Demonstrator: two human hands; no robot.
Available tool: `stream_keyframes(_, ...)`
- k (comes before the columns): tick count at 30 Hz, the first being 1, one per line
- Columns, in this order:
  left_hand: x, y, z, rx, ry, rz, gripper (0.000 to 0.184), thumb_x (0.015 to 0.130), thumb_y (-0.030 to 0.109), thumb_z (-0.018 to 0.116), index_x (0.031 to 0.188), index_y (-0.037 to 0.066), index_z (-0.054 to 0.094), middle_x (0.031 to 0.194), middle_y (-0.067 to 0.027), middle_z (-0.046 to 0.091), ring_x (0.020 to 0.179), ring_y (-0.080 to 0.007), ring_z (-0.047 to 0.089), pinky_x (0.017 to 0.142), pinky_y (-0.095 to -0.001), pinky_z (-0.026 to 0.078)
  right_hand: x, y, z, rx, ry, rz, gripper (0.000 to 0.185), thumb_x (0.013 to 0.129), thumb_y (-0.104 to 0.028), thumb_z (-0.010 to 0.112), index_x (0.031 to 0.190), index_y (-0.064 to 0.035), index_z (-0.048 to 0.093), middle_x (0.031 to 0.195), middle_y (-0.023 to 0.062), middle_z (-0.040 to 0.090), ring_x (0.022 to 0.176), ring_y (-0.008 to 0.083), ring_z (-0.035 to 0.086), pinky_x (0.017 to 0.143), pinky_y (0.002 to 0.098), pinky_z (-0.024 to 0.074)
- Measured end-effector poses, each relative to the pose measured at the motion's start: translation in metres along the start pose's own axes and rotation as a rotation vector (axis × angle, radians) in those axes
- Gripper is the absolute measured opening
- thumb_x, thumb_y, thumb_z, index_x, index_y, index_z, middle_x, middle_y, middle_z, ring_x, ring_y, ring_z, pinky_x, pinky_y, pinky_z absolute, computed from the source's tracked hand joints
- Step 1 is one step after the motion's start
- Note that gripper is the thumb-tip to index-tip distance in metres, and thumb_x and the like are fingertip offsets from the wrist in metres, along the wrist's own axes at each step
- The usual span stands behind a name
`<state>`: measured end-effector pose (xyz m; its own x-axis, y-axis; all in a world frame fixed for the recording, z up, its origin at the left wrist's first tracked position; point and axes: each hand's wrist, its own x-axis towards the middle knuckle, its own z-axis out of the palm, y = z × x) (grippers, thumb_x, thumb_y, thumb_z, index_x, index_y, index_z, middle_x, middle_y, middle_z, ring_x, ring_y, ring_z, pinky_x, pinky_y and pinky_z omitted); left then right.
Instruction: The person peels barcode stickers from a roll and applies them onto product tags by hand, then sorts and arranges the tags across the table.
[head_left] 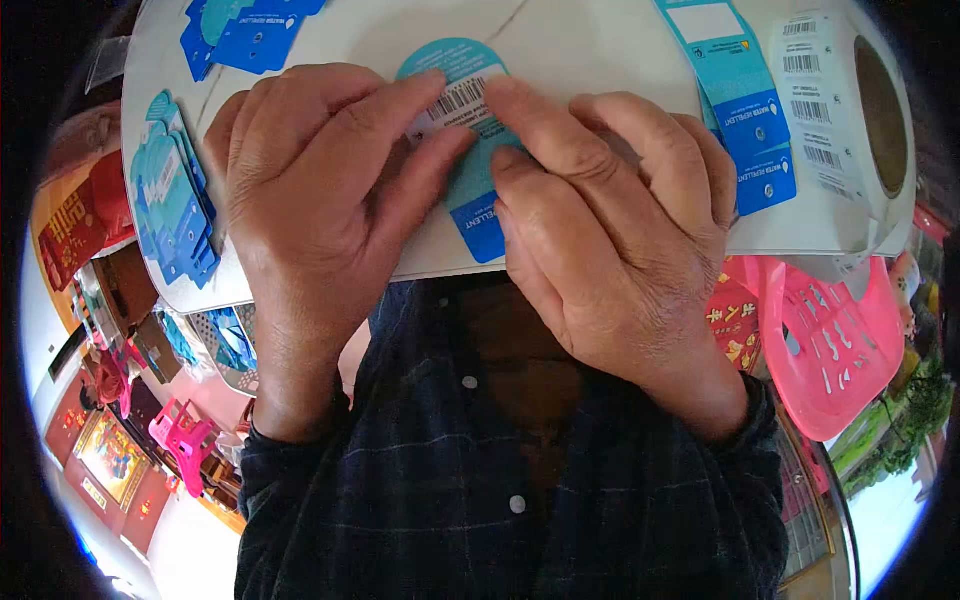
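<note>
A blue and teal hang tag [477, 226] lies on the white table near its front edge, with a white barcode label [462, 100] on its upper part. My left hand [310, 160] has its thumb and index finger closed at the label's left end. At the right end, the index finger of my right hand [625, 210] touches the label, while its thumb is bent close over the tag. Its other fingers are curled. My fingers cover both ends of the label, so whether it is stuck down all along cannot be seen.
A roll of barcode labels [835, 110] stands at the table's right, beside overlapping water-repellent tags [752, 115]. Tags bearing labels [172, 195] are heaped at the left edge, and more tags [255, 38] lie at the back left. A pink chair [835, 350] is at right below.
</note>
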<state>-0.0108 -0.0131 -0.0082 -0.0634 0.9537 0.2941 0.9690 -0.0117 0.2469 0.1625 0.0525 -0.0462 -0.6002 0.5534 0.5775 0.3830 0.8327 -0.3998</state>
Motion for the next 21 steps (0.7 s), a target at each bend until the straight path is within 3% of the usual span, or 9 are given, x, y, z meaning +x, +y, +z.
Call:
stream_keyframes(12, -0.019, -0.012, -0.009, -0.219, 0.04, -0.243, 0.027, 0.082, 0.004, 0.07, 0.109, 0.005, 0.075, 0.109, -0.0117, 0.066, 0.101, -0.0206, 0.059, 0.084, -0.0294, 0.046, -0.002, 0.001, 0.0, -0.027, -0.01, -0.008, 0.01, 0.081, -0.012, 0.072, 0.086, -0.0128, 0.064, 0.124, -0.001, 0.07, 0.105, 0.0189, 0.058, 0.096, 0.0373, 0.04)
stream_keyframes(17, -0.022, 0.001, -0.009, -0.154, 0.025, -0.136, 0.025, 0.083, 0.006, 0.069, 0.108, 0.005, 0.075, 0.116, -0.0095, 0.067, 0.105, -0.0207, 0.06, 0.091, -0.0314, 0.045, -0.002, -0.001, 0.001, -0.034, -0.004, 0.001, 0.008, 0.081, -0.013, 0.071, 0.087, -0.0133, 0.065, 0.125, -0.0014, 0.069, 0.107, 0.0184, 0.058, 0.097, 0.0371, 0.0387)
stream_keyframes(21, -0.014, 0.005, -0.005, 0.029, -0.032, 0.071, 0.023, 0.083, 0.008, 0.068, 0.105, 0.007, 0.076, 0.118, -0.0049, 0.068, 0.104, -0.0199, 0.061, 0.097, -0.0343, 0.041, 0.0, -0.003, -0.004, -0.016, -0.065, 0.039, 0.012, 0.082, -0.014, 0.07, 0.093, -0.0129, 0.068, 0.124, -0.0017, 0.07, 0.106, 0.0189, 0.058, 0.097, 0.0365, 0.0383)
